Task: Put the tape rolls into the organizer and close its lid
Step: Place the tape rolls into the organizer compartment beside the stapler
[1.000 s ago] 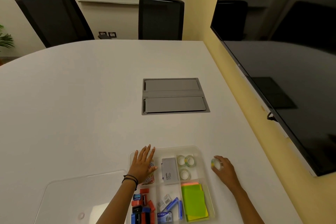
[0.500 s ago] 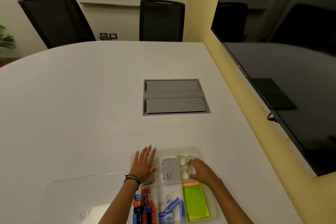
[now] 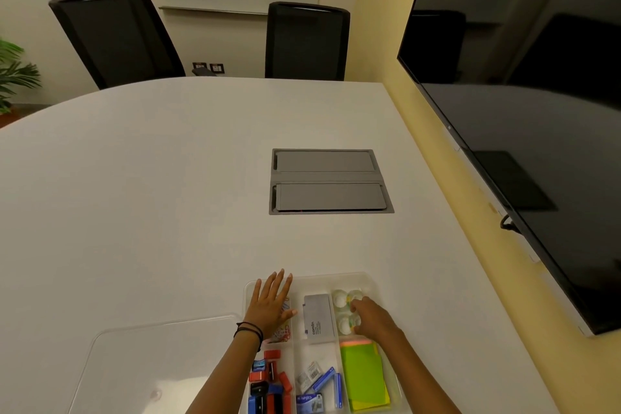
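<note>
Clear plastic compartment organizer at 6 o'clock: your left hand lies flat, fingers spread; your right hand fingers curl onto small pale tape rolls, grip unclear.

Four tape rolls sat in one organizer; one loose lid, two chairs, two hands.

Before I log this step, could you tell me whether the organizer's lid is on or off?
Off: the clear lid lies flat on the table left of the open organizer.
</note>
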